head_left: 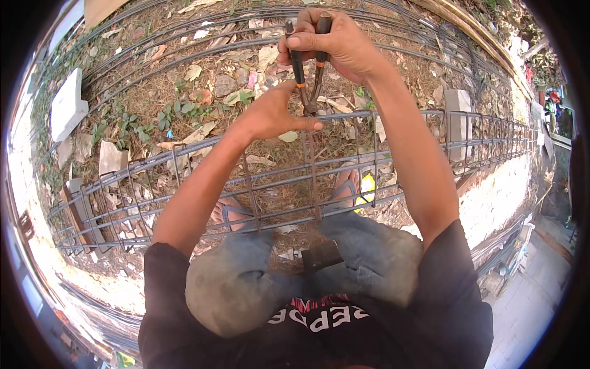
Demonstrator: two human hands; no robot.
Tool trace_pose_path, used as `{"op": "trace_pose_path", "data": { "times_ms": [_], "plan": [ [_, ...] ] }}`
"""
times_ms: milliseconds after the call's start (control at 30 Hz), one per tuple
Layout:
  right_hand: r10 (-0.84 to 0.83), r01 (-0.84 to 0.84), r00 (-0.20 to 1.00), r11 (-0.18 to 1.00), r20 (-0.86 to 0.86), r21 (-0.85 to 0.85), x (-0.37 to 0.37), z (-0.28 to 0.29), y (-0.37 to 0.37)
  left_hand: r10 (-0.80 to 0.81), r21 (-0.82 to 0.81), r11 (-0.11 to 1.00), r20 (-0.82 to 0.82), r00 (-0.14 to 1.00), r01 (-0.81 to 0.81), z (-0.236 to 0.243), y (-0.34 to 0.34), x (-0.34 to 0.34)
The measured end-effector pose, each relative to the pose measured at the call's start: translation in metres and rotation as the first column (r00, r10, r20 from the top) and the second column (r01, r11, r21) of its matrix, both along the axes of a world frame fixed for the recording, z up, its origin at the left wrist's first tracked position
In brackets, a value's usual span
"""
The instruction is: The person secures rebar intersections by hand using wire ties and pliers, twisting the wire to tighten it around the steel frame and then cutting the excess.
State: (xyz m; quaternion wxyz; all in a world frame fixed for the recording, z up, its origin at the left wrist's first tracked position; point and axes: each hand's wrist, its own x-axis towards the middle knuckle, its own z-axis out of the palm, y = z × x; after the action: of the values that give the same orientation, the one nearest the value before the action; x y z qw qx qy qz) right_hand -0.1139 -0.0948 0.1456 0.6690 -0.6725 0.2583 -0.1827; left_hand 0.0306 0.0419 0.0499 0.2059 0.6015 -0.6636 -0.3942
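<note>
A long rebar cage (344, 158), made of straight bars tied with square stirrups, crosses in front of me. At its far top bar, my right hand (326, 42) grips the two black-and-orange handles of the pincers (298, 66). Their handles are a little apart, and the jaws point down at a joint between the bar and a stirrup. Just left of that joint, my left hand (275, 114) is closed over the same bar, its thumb lying along it. The rest of its fingers are partly hidden, and the wire at the jaws is too small to make out.
Concrete blocks (458, 123) prop up the cage at right and left. Loose steel bars (239, 44) run across the ground beyond it. A white block (69, 106) stands at far left. My sandalled feet (232, 214) are beneath the near bars, beside a yellow object (367, 187).
</note>
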Motion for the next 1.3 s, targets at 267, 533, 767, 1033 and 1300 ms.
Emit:
{"op": "trace_pose_path", "data": {
  "times_ms": [267,533,767,1033,1300],
  "plan": [
    [-0.362,0.173,0.898,0.813,0.249,0.556,-0.028,-0.029,-0.017,-0.157,0.316,0.914,-0.308,0.938,0.256,0.061,-0.078,-0.005],
    [-0.51,0.356,0.845,0.758,0.158,0.546,-0.053,-0.084,-0.035,0.087,0.385,0.915,-0.478,0.874,0.119,0.032,-0.091,-0.017],
    [-0.307,0.13,0.907,0.855,0.288,0.502,-0.051,-0.066,-0.023,0.088,0.323,0.936,-0.594,0.8,0.137,0.023,-0.077,-0.007],
    [-0.343,0.156,0.896,0.838,0.282,0.523,-0.046,-0.06,-0.016,0.166,0.323,0.945,-0.599,0.784,0.047,0.017,-0.074,-0.01],
    [-0.258,0.002,0.92,0.758,0.297,0.652,-0.008,-0.053,-0.021,0.174,0.407,0.908,-0.578,0.798,0.096,0.021,-0.076,-0.002]
  ]
}}
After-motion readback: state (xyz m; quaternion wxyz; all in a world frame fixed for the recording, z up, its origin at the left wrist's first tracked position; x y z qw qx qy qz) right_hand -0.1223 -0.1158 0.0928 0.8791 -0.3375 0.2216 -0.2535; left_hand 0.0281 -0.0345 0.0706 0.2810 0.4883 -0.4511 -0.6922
